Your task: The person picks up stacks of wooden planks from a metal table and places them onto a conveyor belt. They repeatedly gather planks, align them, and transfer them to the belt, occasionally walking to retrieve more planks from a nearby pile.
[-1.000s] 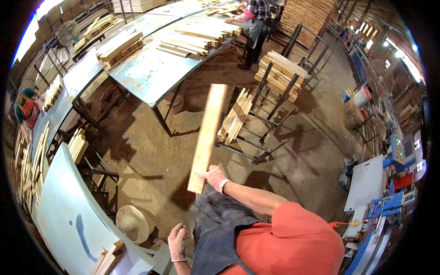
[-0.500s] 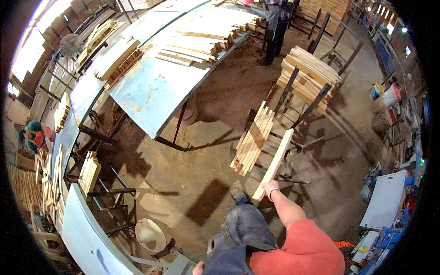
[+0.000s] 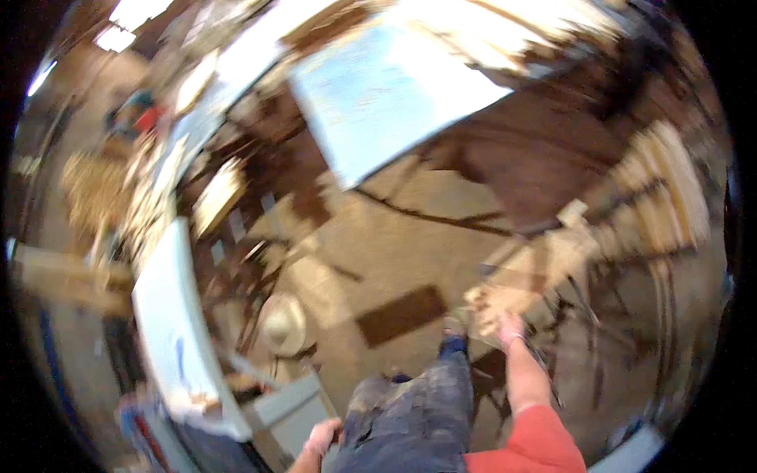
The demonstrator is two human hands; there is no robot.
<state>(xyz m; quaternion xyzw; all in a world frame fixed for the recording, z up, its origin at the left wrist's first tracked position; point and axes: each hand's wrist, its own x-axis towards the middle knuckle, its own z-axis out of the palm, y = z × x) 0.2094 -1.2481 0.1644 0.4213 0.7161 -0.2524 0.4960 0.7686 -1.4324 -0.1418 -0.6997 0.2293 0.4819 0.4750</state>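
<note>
The picture is smeared by motion. My right hand (image 3: 511,329) reaches forward to the near ends of several pale wooden strips (image 3: 524,280) lying side by side on a dark metal rack. Its fingers look closed round the near end of one strip, though the blur hides their exact grip. Low in the view, my left hand (image 3: 323,435) is beside my left thigh, next to a grey box-like surface (image 3: 293,406). Its fingers are too blurred to show whether they hold anything.
A larger stack of strips (image 3: 670,189) stands on the rack's far right. Blue-topped tables (image 3: 386,102) carry more wood ahead, and a pale curved panel (image 3: 169,315) stands left. A round, pale hat-like object (image 3: 282,325) sits lower left. Another person (image 3: 142,117) is at far left.
My view has swung, shifting the scene rightward. The strip in my right hand, earlier held apart beside the rack's pile, now lies against or among the others. More of my left hand shows.
</note>
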